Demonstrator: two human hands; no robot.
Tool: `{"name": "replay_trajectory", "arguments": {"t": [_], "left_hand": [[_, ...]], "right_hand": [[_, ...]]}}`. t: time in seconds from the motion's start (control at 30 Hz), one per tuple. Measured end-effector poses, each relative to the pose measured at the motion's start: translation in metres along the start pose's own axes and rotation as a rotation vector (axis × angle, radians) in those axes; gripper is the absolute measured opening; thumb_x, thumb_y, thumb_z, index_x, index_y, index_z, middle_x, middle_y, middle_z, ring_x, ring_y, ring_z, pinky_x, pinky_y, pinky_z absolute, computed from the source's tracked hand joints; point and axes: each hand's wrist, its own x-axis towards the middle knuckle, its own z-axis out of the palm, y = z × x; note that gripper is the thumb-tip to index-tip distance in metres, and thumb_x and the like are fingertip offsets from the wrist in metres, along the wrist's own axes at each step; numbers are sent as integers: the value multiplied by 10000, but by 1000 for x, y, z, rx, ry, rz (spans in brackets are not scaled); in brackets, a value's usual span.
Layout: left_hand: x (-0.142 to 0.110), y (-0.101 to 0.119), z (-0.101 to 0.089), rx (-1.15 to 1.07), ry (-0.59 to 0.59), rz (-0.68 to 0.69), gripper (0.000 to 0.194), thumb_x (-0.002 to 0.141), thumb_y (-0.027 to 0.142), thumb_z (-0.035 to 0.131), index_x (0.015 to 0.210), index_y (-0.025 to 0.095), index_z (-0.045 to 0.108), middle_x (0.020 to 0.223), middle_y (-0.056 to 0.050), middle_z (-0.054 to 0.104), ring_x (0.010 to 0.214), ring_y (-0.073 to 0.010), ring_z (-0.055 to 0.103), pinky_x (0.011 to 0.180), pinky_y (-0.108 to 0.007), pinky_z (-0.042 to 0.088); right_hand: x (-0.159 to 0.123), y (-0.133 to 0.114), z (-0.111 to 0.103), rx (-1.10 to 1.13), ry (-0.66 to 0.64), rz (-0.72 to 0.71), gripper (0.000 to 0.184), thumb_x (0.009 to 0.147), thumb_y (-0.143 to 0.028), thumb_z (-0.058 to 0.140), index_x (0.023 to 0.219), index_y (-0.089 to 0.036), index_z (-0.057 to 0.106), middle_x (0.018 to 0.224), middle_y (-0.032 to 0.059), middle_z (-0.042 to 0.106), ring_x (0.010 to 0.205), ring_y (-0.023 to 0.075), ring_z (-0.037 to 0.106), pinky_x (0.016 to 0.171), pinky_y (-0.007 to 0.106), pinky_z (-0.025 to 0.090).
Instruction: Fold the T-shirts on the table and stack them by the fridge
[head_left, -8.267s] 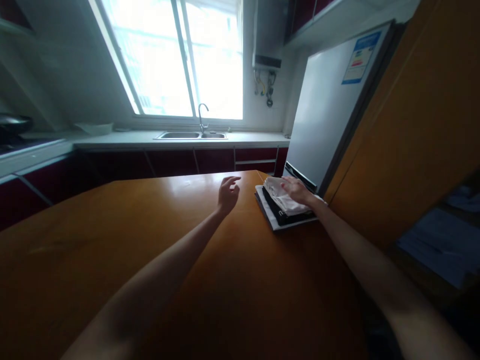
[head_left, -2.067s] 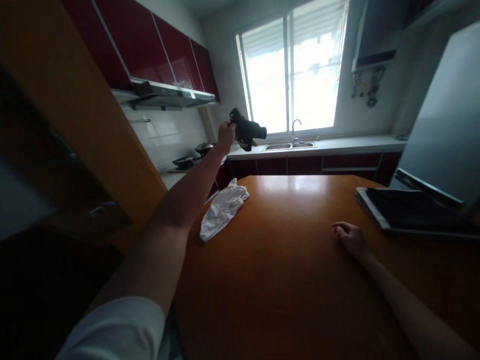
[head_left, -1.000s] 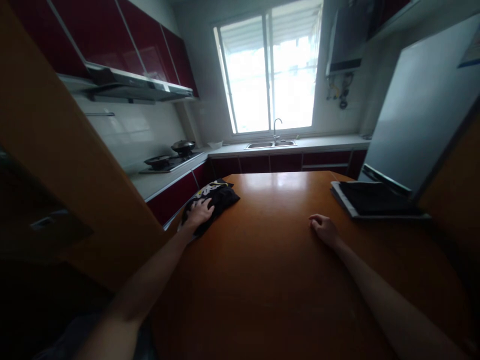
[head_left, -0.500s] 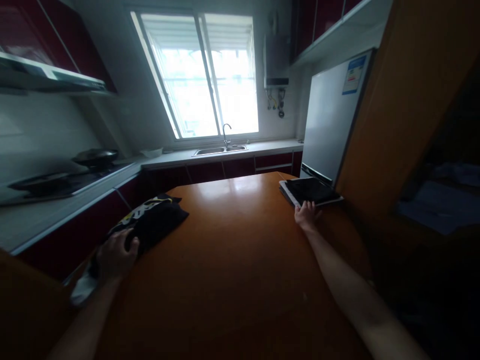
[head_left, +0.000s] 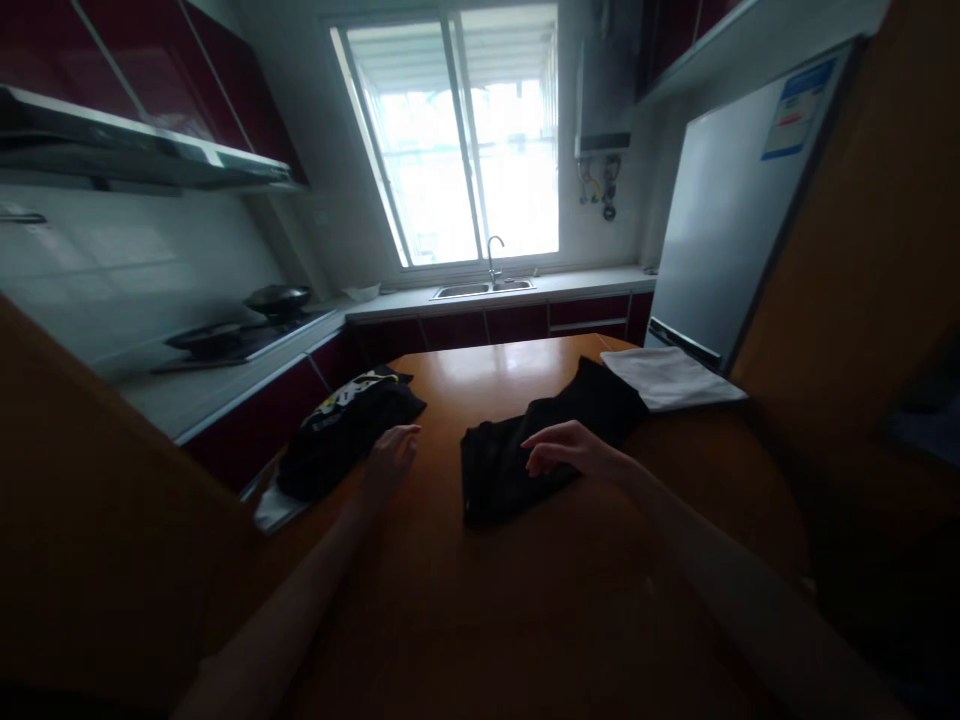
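A black folded garment [head_left: 499,470] lies across the middle of the wooden table [head_left: 450,600], its far end reaching toward a folded white cloth [head_left: 671,375]. My right hand [head_left: 574,448] is over the black garment with fingers loosely bent and apart, gripping nothing that I can see. To the left, my left hand [head_left: 390,460] has its fingers stretched out and holds nothing. It is close beside a pile of dark clothes [head_left: 349,435] with a white and yellow print on top. Some pale fabric [head_left: 277,508] shows under the near end of that pile.
Beyond the table, a counter carries a sink [head_left: 491,288] with a tap, below a bright window. A fridge [head_left: 742,200] stands at the right behind the white cloth. On the left are a stove [head_left: 247,340] with pans and a range hood [head_left: 150,150].
The black garment has moved from the stack at the right to the table's middle, uncovering the white cloth. Both hands have moved inward, the left one off the dark pile. The view has turned left.
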Motion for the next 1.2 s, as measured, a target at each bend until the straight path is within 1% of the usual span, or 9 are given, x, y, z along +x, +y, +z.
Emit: {"name": "replay_trajectory", "arguments": {"t": [0.17,0.3,0.47,0.6,0.8,0.97,1.07,1.13,1.2], "left_hand": [[-4,29,16,-22,-90,-52,354,968,371,491,1229,194,651,1244,-104,672,1201,-262,607,1078,-406,451],[-9,44,19,99,-349,-163,351,888,325,654,1203,178,703,1131,-114,683,1074,-272,652,984,-383,507],[-3,63,3,159,-490,-201,137,876,232,651,894,213,785,1009,-86,693,933,-224,679,896,-317,509],[47,58,-9,131,-470,-345,172,789,149,709,619,167,692,686,-59,677,762,-214,681,753,-287,515],[198,43,-56,-38,-52,-419,395,1009,154,396,723,0,622,959,-198,714,905,-178,688,780,-283,484],[306,32,-132,-318,362,-149,630,1000,235,1,784,-28,531,1371,-212,528,1216,-174,604,807,-270,483],[319,6,-170,-469,482,115,709,954,251,-104,817,-58,519,1346,-165,533,1280,-190,554,852,-305,464],[298,-13,-183,-429,460,64,646,1015,275,-10,903,-38,545,1384,-169,528,1276,-180,549,917,-292,452],[258,-27,-185,-452,563,-100,346,1070,269,311,1060,28,559,1375,-180,573,1205,-136,598,978,-288,470]], "right_hand": [[-3,44,-48,47,665,5,283,726,-392,718,890,-167,769,781,57,746,638,146,635,550,243,461],[-9,81,-82,155,994,35,264,625,-348,692,809,-169,756,698,37,709,584,131,596,518,230,448],[-12,93,-90,243,1157,10,246,582,-312,674,776,-176,739,653,7,672,540,104,575,486,202,438],[-12,97,-92,226,1109,46,260,582,-305,693,794,-165,750,668,17,680,567,109,593,493,197,460],[-17,103,-98,195,1045,62,253,584,-301,721,802,-175,751,687,36,692,578,131,616,488,215,479],[-18,106,-100,156,1007,50,246,605,-313,717,813,-189,757,713,54,706,590,145,630,491,230,484],[-17,107,-99,129,987,53,250,621,-320,708,823,-183,761,730,56,709,598,139,625,501,226,479],[-16,109,-98,108,979,61,254,631,-320,702,832,-178,765,732,56,709,599,135,617,502,220,468],[-15,110,-97,82,967,66,252,636,-319,696,830,-174,766,728,60,710,597,137,609,500,222,459]]}}
